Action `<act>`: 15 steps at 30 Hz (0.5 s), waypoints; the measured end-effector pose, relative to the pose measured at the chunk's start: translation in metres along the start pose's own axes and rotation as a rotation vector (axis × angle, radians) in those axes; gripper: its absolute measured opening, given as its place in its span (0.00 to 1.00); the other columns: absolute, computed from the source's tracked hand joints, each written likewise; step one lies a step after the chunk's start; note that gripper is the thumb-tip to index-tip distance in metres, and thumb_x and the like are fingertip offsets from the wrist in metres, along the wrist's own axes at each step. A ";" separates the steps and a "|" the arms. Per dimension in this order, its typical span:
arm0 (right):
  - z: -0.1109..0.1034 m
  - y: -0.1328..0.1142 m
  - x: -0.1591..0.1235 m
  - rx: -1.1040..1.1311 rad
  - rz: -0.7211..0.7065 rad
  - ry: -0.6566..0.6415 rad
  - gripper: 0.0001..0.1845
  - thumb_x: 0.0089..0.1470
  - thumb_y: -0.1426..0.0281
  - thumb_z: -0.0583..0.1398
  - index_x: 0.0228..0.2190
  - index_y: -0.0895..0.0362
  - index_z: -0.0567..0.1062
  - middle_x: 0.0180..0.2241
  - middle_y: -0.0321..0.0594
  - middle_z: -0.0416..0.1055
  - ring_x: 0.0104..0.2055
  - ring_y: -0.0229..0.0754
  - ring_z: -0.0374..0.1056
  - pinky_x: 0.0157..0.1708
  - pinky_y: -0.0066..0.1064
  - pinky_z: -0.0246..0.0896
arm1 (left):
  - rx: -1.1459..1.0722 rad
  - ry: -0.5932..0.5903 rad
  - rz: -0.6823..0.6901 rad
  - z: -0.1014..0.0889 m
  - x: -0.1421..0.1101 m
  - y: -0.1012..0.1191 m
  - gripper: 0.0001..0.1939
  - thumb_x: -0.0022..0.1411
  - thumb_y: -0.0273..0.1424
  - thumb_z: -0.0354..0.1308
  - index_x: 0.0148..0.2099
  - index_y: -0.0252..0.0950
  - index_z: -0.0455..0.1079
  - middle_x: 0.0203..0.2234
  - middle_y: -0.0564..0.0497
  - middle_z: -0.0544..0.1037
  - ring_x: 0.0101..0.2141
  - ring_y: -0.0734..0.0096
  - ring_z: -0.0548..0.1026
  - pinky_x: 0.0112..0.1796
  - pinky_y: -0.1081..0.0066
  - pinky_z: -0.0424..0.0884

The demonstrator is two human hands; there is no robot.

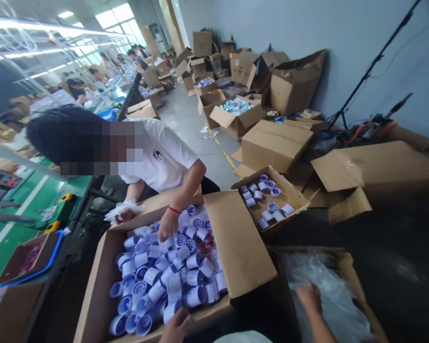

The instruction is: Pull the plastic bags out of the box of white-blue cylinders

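Observation:
Many light-purple plastic cups point(174, 286) fill a large cardboard box point(93, 290) in front of me. At the near edge of this box is my left hand point(177, 326), its fingers beside the closest cups, partly stretched out and holding nothing that I can see. My right hand point(310, 297) is over clear plastic bags point(329, 297) in a second box at the lower right. It is blurred, and its fingers cannot be made out. Small red pieces point(207, 247) lie among the cups.
A co-worker in a white shirt point(164, 152) leans over the cup box, one hand point(168, 225) among the cups, the other on white plastic point(123, 212). A shallow box point(293, 214) holds several cups. A green conveyor point(21, 228) runs left; cartons point(275, 143) and a tripod point(368, 76) stand right.

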State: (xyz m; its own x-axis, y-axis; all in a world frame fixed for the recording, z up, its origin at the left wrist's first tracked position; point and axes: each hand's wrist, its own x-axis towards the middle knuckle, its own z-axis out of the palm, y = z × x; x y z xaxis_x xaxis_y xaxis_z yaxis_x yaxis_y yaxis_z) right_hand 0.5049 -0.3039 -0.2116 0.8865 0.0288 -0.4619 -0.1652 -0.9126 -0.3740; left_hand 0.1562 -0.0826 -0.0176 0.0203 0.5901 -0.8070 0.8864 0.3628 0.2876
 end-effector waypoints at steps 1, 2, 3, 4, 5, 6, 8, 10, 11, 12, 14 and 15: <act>-0.004 -0.004 0.002 -0.038 0.070 0.000 0.26 0.42 0.72 0.52 0.46 0.58 0.71 0.40 0.56 0.70 0.40 0.57 0.71 0.34 0.44 0.64 | -0.052 -0.005 0.055 0.004 0.004 -0.003 0.09 0.57 0.30 0.56 0.25 0.38 0.62 0.20 0.57 0.66 0.26 0.73 0.69 0.27 0.73 0.65; -0.007 -0.009 0.003 -0.060 0.100 0.025 0.27 0.43 0.71 0.52 0.47 0.60 0.71 0.42 0.60 0.70 0.40 0.59 0.70 0.33 0.46 0.64 | -0.109 -0.019 0.117 0.006 0.008 -0.006 0.12 0.55 0.29 0.57 0.23 0.38 0.59 0.17 0.58 0.62 0.23 0.73 0.67 0.25 0.73 0.63; -0.012 -0.015 0.002 -0.073 0.090 0.054 0.28 0.44 0.71 0.52 0.49 0.62 0.70 0.45 0.64 0.67 0.43 0.61 0.69 0.35 0.48 0.63 | -0.162 -0.039 0.179 0.007 0.010 -0.009 0.12 0.54 0.30 0.57 0.22 0.39 0.57 0.15 0.59 0.59 0.22 0.73 0.64 0.24 0.73 0.61; -0.015 -0.024 -0.002 -0.082 0.051 0.084 0.28 0.46 0.70 0.51 0.50 0.64 0.68 0.49 0.67 0.64 0.47 0.62 0.67 0.40 0.48 0.63 | -0.200 -0.056 0.235 0.006 0.013 -0.011 0.12 0.52 0.32 0.57 0.22 0.39 0.56 0.15 0.59 0.58 0.21 0.74 0.63 0.24 0.73 0.60; -0.019 -0.034 -0.010 -0.083 -0.015 0.124 0.29 0.47 0.69 0.50 0.52 0.66 0.66 0.52 0.68 0.61 0.52 0.63 0.63 0.45 0.48 0.61 | -0.216 -0.058 0.283 0.004 0.014 -0.013 0.12 0.52 0.34 0.56 0.22 0.39 0.57 0.15 0.59 0.59 0.21 0.73 0.62 0.25 0.73 0.61; -0.021 -0.046 -0.020 -0.071 -0.100 0.173 0.29 0.49 0.69 0.48 0.52 0.68 0.65 0.54 0.68 0.59 0.56 0.62 0.59 0.49 0.47 0.58 | -0.213 -0.041 0.331 0.001 0.015 -0.014 0.11 0.52 0.35 0.56 0.23 0.39 0.58 0.16 0.59 0.60 0.22 0.73 0.63 0.26 0.72 0.62; -0.022 -0.072 -0.051 -0.002 -0.298 0.275 0.29 0.50 0.69 0.46 0.51 0.70 0.66 0.53 0.68 0.61 0.59 0.60 0.55 0.54 0.46 0.54 | -0.164 0.063 0.436 -0.008 0.018 -0.013 0.09 0.52 0.35 0.54 0.24 0.38 0.61 0.19 0.55 0.65 0.26 0.69 0.67 0.30 0.69 0.65; -0.017 -0.099 -0.091 0.121 -0.479 0.293 0.27 0.50 0.68 0.46 0.47 0.69 0.69 0.50 0.65 0.66 0.55 0.58 0.61 0.54 0.43 0.55 | -0.096 0.203 0.551 -0.015 0.022 -0.008 0.06 0.54 0.33 0.51 0.28 0.37 0.65 0.26 0.51 0.70 0.32 0.64 0.70 0.37 0.66 0.68; -0.011 -0.113 -0.112 0.187 -0.550 0.256 0.25 0.50 0.67 0.46 0.45 0.67 0.71 0.47 0.62 0.69 0.52 0.56 0.65 0.52 0.42 0.58 | -0.054 0.263 0.606 -0.018 0.025 -0.004 0.07 0.55 0.31 0.49 0.32 0.36 0.67 0.31 0.48 0.72 0.37 0.61 0.71 0.42 0.64 0.67; -0.004 -0.127 -0.132 0.239 -0.616 0.188 0.24 0.51 0.66 0.46 0.43 0.64 0.72 0.44 0.59 0.72 0.48 0.54 0.67 0.49 0.40 0.61 | 0.001 0.314 0.649 -0.020 0.028 0.001 0.10 0.55 0.29 0.49 0.37 0.36 0.69 0.37 0.45 0.72 0.42 0.59 0.70 0.46 0.62 0.66; 0.015 -0.152 -0.167 0.277 -0.735 -0.007 0.21 0.53 0.64 0.47 0.39 0.58 0.74 0.41 0.52 0.75 0.43 0.50 0.70 0.45 0.37 0.63 | 0.146 0.383 0.673 -0.022 0.036 0.011 0.20 0.52 0.24 0.50 0.49 0.34 0.68 0.49 0.41 0.68 0.53 0.56 0.64 0.54 0.59 0.59; 0.025 -0.165 -0.181 0.253 -0.804 -0.113 0.20 0.53 0.65 0.47 0.39 0.57 0.75 0.41 0.50 0.75 0.44 0.49 0.70 0.46 0.35 0.63 | 0.224 0.396 0.649 -0.023 0.039 0.016 0.25 0.51 0.21 0.50 0.53 0.33 0.65 0.54 0.40 0.65 0.57 0.54 0.60 0.57 0.58 0.55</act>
State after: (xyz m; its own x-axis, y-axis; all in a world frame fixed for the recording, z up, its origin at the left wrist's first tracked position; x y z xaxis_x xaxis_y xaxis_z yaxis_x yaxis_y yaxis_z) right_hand 0.3610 -0.1486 -0.0871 0.7293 0.6823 -0.0511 0.3927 -0.4785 -0.7853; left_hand 0.1603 -0.0372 -0.0332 0.4364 0.8620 -0.2580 0.8265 -0.2707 0.4935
